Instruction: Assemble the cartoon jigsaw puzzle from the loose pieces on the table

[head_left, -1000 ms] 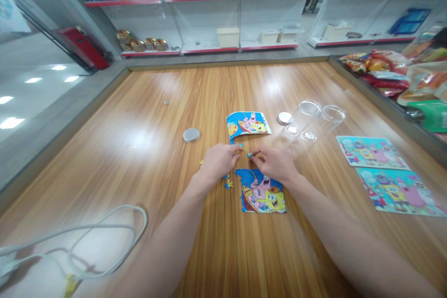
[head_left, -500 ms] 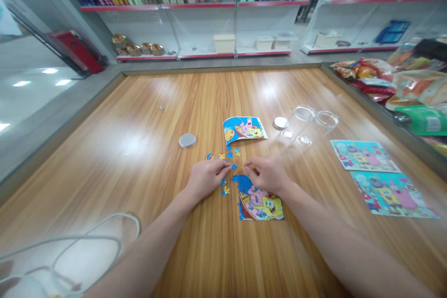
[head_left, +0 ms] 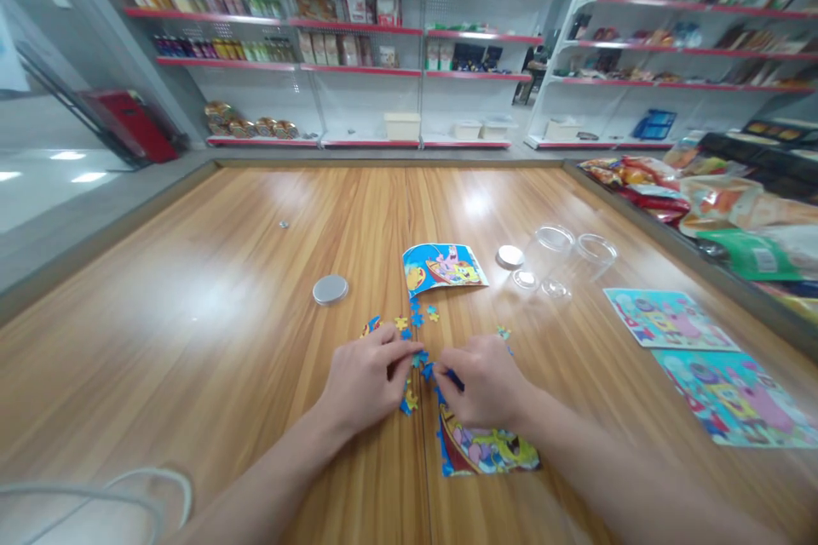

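A partly joined jigsaw lay flat on the wood-grain worktop, close in front of you and partly under your right hand. Your right fingers were curled together at its upper left corner, perhaps to steady that spot; the view hid whether they grasped anything. Your left hand came in from the other side, fingertips at a blue piece just by that corner; whether they pinched it or only rested on it was unclear. Loose pieces lay around your left hand, likely for easy reach, and a slightly curled picture card lay face up beyond them, probably to be looked at. The jigsaw showed pink and yellow cartoon figures and a dark red boat, with a straight near edge and a knobbly left edge.
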{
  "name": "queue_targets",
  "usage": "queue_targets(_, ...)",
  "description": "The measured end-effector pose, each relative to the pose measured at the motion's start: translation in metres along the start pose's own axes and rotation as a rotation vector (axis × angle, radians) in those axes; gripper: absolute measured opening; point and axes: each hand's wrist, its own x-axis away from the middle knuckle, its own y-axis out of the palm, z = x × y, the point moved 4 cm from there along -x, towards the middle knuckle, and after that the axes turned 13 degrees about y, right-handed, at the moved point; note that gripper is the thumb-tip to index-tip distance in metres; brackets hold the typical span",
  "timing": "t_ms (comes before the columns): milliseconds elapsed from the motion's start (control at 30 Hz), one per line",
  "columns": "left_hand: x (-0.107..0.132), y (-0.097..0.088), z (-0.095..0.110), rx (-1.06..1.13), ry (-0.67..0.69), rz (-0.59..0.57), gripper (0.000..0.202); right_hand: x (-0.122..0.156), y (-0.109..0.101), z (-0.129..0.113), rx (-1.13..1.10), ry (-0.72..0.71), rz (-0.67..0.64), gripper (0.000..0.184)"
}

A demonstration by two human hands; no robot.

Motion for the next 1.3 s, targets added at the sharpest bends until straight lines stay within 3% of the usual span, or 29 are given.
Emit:
queue_targets(300,0.000,0.000,0.004,0.032,0.015,-0.070,0.021,-0.001,0.000,0.001,-0.047,0.071,0.000,0.018)
queue_targets(500,0.002,0.000,-0.006,-0.075,-0.169,0.038,0.025,-0.002,0.002,0.004,-0.059,0.112,-0.020,0.015)
queue_targets(733,-0.003,0.002,0.004,-0.046,0.164,0.097,0.029,-0.002,0.000,0.003,-0.048,0.182,-0.076,0.010)
queue_targets(967,0.000,0.005,-0.005,0.003,0.149,0.161,0.032,-0.010,-0.007,0.015,-0.033,0.313,-0.121,0.013)
queue_targets(1300,-0.003,0.000,0.005,0.023,0.192,0.105,0.018,-0.009,0.006,0.020,-0.148,0.240,-0.033,0.014)
